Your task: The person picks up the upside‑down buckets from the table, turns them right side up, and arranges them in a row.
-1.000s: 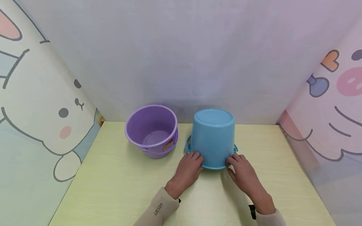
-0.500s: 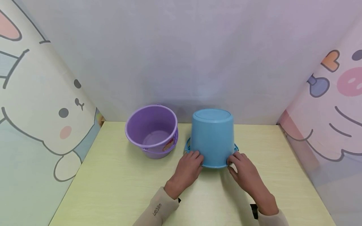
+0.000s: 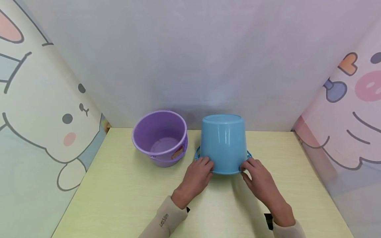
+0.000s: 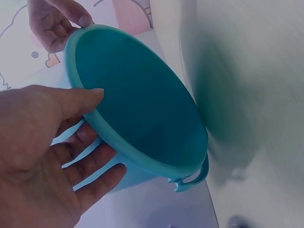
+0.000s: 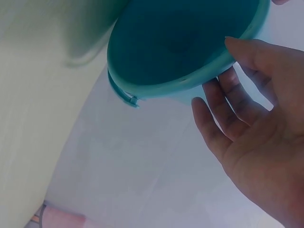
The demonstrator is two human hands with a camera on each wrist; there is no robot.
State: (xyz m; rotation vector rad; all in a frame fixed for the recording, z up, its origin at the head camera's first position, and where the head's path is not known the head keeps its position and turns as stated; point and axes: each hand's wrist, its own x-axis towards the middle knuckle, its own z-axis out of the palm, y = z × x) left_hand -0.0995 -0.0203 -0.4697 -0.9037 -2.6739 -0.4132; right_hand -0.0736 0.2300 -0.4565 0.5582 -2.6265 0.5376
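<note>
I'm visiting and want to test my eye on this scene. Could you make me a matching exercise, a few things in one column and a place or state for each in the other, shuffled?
Things:
1. blue bucket
2. purple bucket
3. left hand
4. right hand

States:
A. stands upright, mouth up, with no hand on it
B. holds the blue rim on the side away from the purple bucket
C. upside down, rim lifted off the table
D. holds the blue rim on the side nearer the purple bucket

Pairs: 1-C, 2-A, 3-D, 4-B
</note>
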